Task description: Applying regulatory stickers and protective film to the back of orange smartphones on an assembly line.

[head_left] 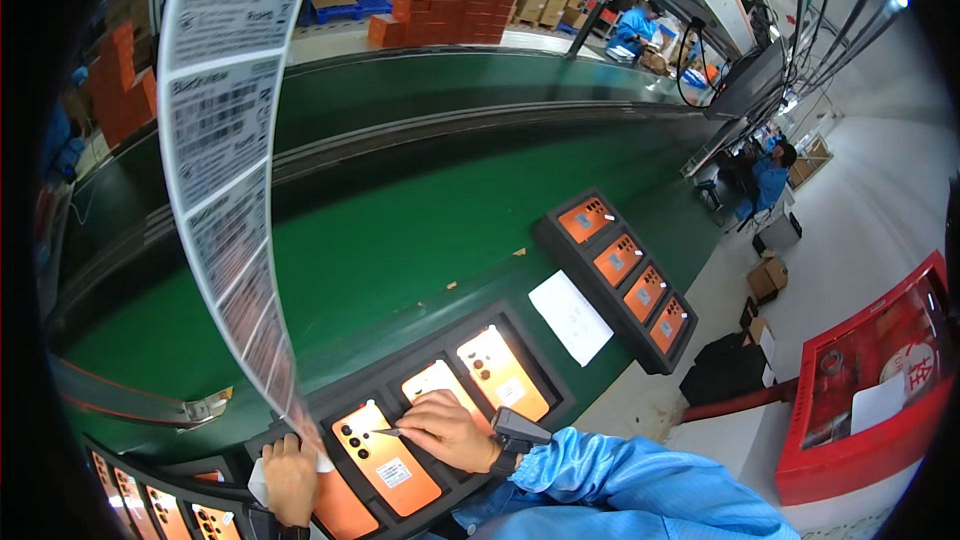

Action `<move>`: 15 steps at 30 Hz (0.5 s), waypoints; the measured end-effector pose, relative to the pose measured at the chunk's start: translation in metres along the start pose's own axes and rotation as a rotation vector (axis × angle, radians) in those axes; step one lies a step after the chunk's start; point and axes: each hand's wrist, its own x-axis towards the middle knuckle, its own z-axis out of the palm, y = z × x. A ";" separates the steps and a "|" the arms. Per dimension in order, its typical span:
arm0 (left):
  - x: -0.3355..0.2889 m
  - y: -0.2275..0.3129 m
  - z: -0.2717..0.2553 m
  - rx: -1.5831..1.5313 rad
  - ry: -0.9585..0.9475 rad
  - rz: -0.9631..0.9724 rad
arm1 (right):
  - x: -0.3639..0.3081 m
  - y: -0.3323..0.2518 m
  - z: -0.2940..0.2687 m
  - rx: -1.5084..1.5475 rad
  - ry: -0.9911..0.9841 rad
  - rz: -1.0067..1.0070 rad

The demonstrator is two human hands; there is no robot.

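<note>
A long strip of white printed labels [222,110] hangs down from above to my left hand [290,480], whose fingers are closed on its lower end. Below it is a black foam tray [562,392] that holds several orange phones, camera side up. My right hand [448,430] pinches a thin dark pointed tool, which looks like tweezers [385,431]. Its tip is over an orange phone [372,440] that bears a white label [393,472]. My right hand partly covers the neighbouring phone [435,380]. Another phone [503,377] lies at the tray's right end.
A second black tray [655,360] of orange phones lies to the right on the green conveyor belt [400,205], beside a white paper sheet [570,316]. More phones [165,512] sit in a tray at lower left. A red cabinet [860,380] stands at right; co-workers sit farther off.
</note>
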 end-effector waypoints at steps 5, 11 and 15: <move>0.013 0.010 -0.001 0.038 -0.012 -0.007 | 0.001 0.002 0.009 0.015 -0.015 0.010; -0.009 0.011 -0.014 0.027 -0.177 -0.064 | -0.001 -0.002 0.020 0.027 -0.034 0.013; -0.002 0.005 -0.018 0.157 -0.061 0.143 | -0.005 0.001 0.024 0.102 -0.080 0.004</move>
